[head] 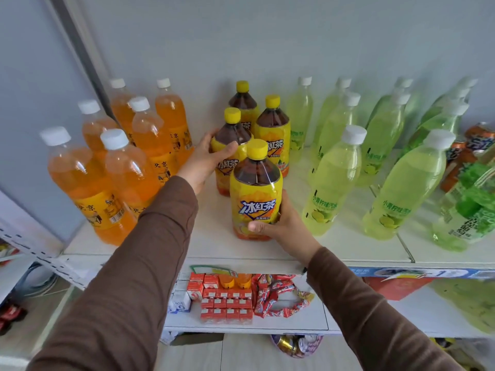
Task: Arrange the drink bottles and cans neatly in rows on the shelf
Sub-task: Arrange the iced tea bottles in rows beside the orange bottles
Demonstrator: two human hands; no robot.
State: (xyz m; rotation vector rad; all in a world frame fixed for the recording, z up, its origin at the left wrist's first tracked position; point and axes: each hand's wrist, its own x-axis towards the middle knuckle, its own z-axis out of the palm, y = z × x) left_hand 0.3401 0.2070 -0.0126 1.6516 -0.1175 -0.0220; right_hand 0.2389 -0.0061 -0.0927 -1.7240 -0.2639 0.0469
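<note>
While orange bottles (88,180) and lime bottles (332,180) flank them, each hand's fingers (263,226) wrap a tea bottle (255,194)

On the shelf (214,247) three groups of bottles stand side by side: the soda bottles (128,167) on the left, the tea bottles (249,145) in the middle, the lime bottles (375,145) on the right, each group running from near to far. Farther right, at the shelf's right end, cans (479,140) lie behind a grape drink bottle (466,210). On the lower shelf (308,325), below the tea bottles, small boxes (226,301) sit left of wrapped snacks (278,293).
</note>
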